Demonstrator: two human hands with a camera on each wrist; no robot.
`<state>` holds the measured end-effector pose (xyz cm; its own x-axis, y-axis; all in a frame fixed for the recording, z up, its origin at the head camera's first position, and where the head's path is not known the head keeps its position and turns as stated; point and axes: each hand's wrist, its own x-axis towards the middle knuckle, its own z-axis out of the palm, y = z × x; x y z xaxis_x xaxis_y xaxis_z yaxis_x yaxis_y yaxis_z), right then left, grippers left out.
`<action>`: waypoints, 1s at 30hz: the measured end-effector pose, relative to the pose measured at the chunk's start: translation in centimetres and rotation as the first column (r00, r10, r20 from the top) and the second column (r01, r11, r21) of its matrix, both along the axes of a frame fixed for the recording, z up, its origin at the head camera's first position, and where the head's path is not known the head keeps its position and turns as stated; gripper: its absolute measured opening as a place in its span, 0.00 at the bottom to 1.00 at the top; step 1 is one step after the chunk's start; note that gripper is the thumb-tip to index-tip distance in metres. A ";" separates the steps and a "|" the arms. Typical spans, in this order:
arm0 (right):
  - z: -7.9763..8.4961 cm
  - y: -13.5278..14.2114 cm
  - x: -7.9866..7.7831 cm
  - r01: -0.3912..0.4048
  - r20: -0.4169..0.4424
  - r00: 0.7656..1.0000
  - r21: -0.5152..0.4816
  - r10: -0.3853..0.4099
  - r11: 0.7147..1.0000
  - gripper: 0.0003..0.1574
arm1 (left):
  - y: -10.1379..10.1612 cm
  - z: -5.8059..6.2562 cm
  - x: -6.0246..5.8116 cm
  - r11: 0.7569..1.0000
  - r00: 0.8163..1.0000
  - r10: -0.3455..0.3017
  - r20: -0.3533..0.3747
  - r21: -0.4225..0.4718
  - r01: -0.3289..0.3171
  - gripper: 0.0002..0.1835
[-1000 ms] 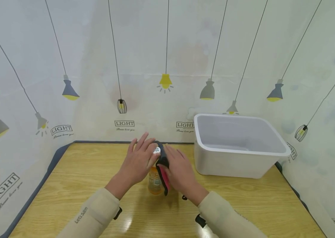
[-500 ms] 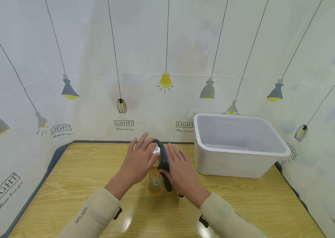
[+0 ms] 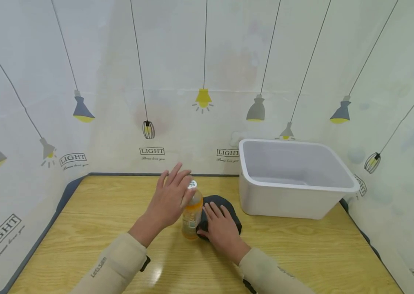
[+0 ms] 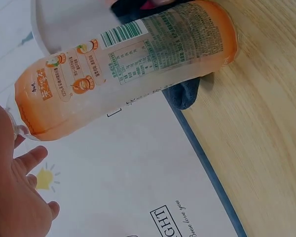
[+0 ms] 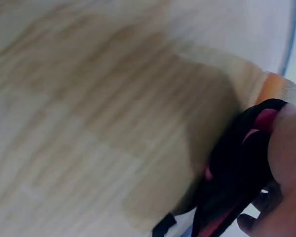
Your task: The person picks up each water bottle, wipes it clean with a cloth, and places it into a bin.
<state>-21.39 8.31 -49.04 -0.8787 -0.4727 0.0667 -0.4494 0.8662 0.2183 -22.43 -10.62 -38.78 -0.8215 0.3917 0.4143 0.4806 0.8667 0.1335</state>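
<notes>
In the head view a clear plastic bottle [image 3: 192,218] with an orange label and a white cap stands upright on the table. My left hand [image 3: 169,200] pinches it at the cap between thumb and forefinger, the other fingers spread. The left wrist view shows the bottle's label [image 4: 118,64] with a barcode and green print. Right beside the bottle is a dark cloth item [image 3: 225,206]; the right wrist view shows its pink lining and a narrow strap. My right hand [image 3: 223,232] grips its near edge, with the palm side hidden in the head view.
A white open-topped tub [image 3: 299,200] stands at the back right of the wooden table [image 3: 111,212]. Behind and at both sides hangs a pale cloth [image 3: 177,81] printed with lamps.
My right hand has come down and slightly toward me, taking the dark cloth item from against the bottle's top to low beside it. The left hand has stayed at the bottle's cap.
</notes>
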 end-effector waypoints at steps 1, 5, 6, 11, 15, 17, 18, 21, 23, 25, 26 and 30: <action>-0.4 0.0 0.0 -0.002 0.007 1.000 0.012 0.002 1.000 0.48 | 0.0 0.0 0.0 1.000 1.000 0.000 -0.002 0.001 0.000 0.24; -1.2 0.3 0.0 -0.001 0.022 1.000 0.029 0.001 1.000 0.48 | 0.0 0.2 0.0 1.000 1.000 -0.004 -0.006 -0.002 0.004 0.24; -1.3 0.3 0.0 -0.001 0.029 1.000 0.020 0.000 1.000 0.47 | 0.0 0.3 0.0 1.000 1.000 -0.006 -0.005 -0.007 0.006 0.24; -1.1 0.5 -0.3 0.009 0.103 0.995 -0.078 -0.001 0.997 0.47 | -0.4 1.0 -0.2 0.999 1.000 -0.009 0.003 -0.040 0.009 0.24; -0.2 0.6 -0.5 0.016 0.126 0.992 -0.179 0.007 0.984 0.45 | -0.9 1.8 -0.4 0.998 0.999 -0.030 0.015 -0.051 0.030 0.22; 0.4 0.6 -0.6 0.024 0.130 0.992 -0.214 0.004 0.977 0.44 | -1.0 2.1 -0.4 0.997 0.998 -0.053 0.030 -0.046 0.054 0.21; 0.8 0.6 -0.6 0.030 0.132 0.991 -0.226 0.000 0.974 0.44 | -1.1 2.3 -0.4 0.997 0.997 -0.066 0.039 -0.041 0.067 0.21; 1.7 0.6 -0.6 0.039 0.130 0.992 -0.271 -0.003 0.962 0.43 | -1.1 2.6 -0.3 0.995 0.994 -0.090 0.063 -0.023 0.092 0.21; 2.1 0.6 -0.7 0.048 0.137 0.991 -0.302 -0.006 0.952 0.42 | -1.0 2.7 -0.2 0.998 0.996 -0.062 0.065 -0.022 0.063 0.22; 2.4 0.5 -0.7 0.058 0.147 0.989 -0.341 -0.008 0.938 0.42 | -1.0 2.8 -0.1 0.999 0.998 -0.012 0.059 -0.032 0.014 0.24; 2.5 0.5 -0.7 0.062 0.153 0.988 -0.354 -0.008 0.933 0.43 | -1.0 2.7 -0.1 0.999 0.998 0.019 0.052 -0.051 -0.016 0.26; 3.1 0.6 -0.6 0.077 0.166 0.986 -0.406 -0.010 0.911 0.42 | -0.9 2.6 0.1 0.988 0.998 0.069 0.006 -0.135 -0.068 0.30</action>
